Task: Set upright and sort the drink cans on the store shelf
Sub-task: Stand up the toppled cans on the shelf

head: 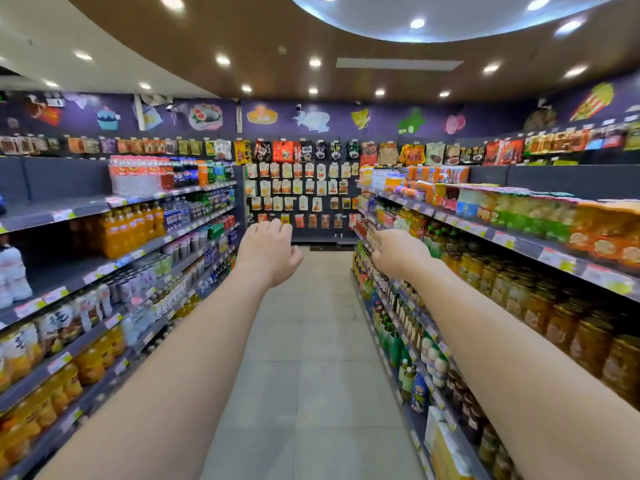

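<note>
While both bare arms stretch forward over the aisle floor [311, 375], neither hand touches any stock.

- left hand [268, 252]: palm down, fingers loosely bent and spread, nothing in it. Hangs above the floor's far end, left of its centre line.
- right hand [398, 252]: fingers extended forward, motion-blurred, nothing in it. Sits at the floor's right edge, near the right shelving [519, 242] front; contact with the shelf can't be confirmed.
- drink cans [221, 227]: what look like green and red cans stand on the left shelving [52, 206], mid tier, toward the floor's far end. Too small and blurred to say whether any are tipped. Well apart from both hands.
- orange bottles [131, 230]: same side of the floor, nearer the camera than the cans, upright in rows.
- jars [554, 317]: amber, packed in rows on the floor's right side, below the top tier.
- snack packets [298, 188]: hanging in a grid on the back wall past the floor's far end, seen between and above the two hands.
</note>
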Demonstrator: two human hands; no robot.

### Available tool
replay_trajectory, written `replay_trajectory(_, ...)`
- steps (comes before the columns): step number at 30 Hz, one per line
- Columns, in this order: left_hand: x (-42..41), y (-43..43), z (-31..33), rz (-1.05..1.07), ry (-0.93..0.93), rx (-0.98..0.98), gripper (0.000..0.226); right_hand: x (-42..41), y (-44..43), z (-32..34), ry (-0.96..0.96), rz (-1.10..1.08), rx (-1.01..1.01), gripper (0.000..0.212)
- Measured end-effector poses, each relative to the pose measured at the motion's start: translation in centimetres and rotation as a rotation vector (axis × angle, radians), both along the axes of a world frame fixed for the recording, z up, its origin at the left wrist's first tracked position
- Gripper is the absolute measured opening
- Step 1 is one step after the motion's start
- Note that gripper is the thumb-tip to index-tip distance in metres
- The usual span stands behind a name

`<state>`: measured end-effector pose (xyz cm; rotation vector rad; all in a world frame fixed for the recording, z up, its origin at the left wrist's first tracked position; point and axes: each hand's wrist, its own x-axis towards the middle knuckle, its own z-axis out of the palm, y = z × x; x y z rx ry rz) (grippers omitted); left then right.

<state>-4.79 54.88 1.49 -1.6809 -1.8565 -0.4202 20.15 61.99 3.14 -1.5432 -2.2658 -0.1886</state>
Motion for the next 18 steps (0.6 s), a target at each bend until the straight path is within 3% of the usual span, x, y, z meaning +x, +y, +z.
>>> replay_trajectory(7, -5.6, 16.6, 2.7, -0.063, 0.021, 0.023, 0.050, -4.4, 15.4, 2.5, 0.008, -0.052, -0.015, 0.047)
replay_trajectory(14, -8.9, 32.5, 1.5, -0.093, 0.018, -0.004, 0.052, -6.9, 31.2, 1.3, -0.021, -0.107, 0.018, 0.036)
replay_trajectory(18, -10.2, 42.5, 0.1, -0.107, -0.112, -0.002, 0.058, -8.4, 42.0, 0.6, -0.092, -0.119, 0.039, 0.031)
